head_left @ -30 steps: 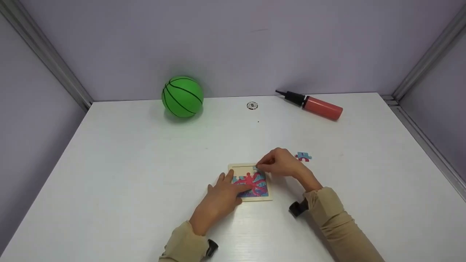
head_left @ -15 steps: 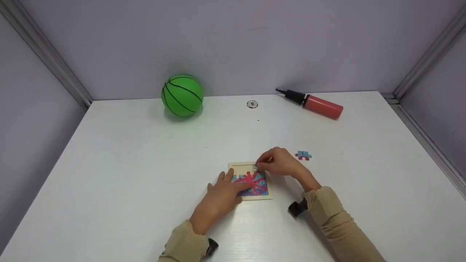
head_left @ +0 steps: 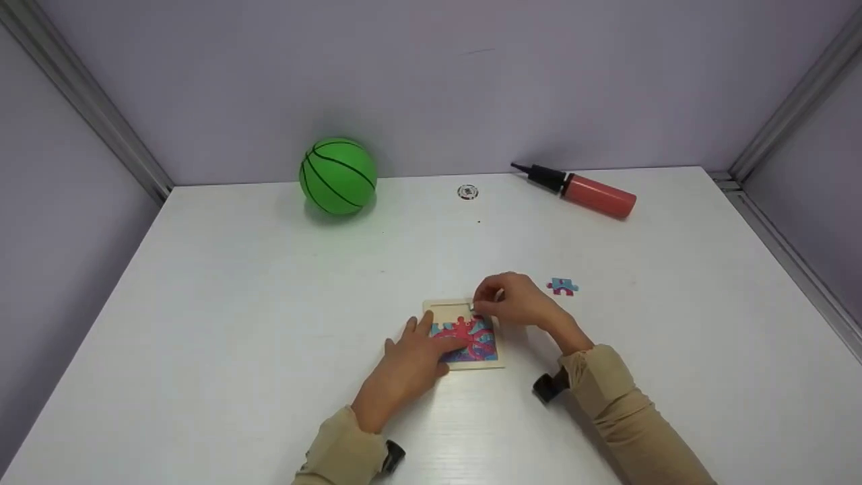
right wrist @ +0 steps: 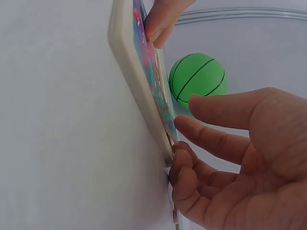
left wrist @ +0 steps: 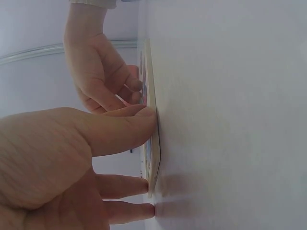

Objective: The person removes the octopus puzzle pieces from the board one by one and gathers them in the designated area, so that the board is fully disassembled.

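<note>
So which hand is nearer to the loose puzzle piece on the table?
The right hand, just left of the loose puzzle piece without touching it. The left hand is farther to the left, touching the wooden tray.

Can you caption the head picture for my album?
Left hand on the puzzle, right hand at its corner, ball and pump behind.

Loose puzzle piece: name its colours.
Light blue and pinkish red; the loose piece shows best in the head view.
</note>
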Tool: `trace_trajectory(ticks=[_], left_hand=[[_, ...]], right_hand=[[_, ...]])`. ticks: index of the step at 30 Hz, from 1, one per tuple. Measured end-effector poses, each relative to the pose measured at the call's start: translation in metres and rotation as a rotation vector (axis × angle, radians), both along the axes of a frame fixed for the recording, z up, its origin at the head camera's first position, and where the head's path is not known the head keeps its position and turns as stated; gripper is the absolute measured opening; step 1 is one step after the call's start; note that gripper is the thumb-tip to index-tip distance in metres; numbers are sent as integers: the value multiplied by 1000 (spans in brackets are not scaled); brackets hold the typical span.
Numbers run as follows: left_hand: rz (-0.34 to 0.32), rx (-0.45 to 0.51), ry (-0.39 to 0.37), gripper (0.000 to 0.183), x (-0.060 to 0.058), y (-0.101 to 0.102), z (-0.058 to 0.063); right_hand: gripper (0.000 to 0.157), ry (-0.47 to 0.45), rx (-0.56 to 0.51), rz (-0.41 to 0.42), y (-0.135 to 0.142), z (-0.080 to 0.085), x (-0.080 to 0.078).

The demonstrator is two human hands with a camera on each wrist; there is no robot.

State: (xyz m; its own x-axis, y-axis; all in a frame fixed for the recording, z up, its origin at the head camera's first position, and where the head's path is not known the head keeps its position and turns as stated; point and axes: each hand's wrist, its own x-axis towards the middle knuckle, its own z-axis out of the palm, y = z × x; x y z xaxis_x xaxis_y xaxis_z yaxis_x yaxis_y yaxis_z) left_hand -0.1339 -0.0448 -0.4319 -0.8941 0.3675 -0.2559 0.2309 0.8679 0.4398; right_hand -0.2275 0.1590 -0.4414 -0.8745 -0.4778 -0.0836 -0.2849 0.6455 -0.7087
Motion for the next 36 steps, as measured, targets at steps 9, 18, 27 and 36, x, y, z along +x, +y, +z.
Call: trace_trajectory(ticks=[9,18,27,36], left_hand=[[3,-3,-8,45,-1,0,-1],[10,18,-16,44,0,0,-1],[10,30,-13,45,-1,0,0],[-1,6,5,45,1,-2,1]], right_hand=[[12,-1,-48,-2,0,3,0],[16,-10,-86,69,1,3,1],[17,-43,-104,79,2,5,1],[20,-16,-121,-44,3,4,-1]])
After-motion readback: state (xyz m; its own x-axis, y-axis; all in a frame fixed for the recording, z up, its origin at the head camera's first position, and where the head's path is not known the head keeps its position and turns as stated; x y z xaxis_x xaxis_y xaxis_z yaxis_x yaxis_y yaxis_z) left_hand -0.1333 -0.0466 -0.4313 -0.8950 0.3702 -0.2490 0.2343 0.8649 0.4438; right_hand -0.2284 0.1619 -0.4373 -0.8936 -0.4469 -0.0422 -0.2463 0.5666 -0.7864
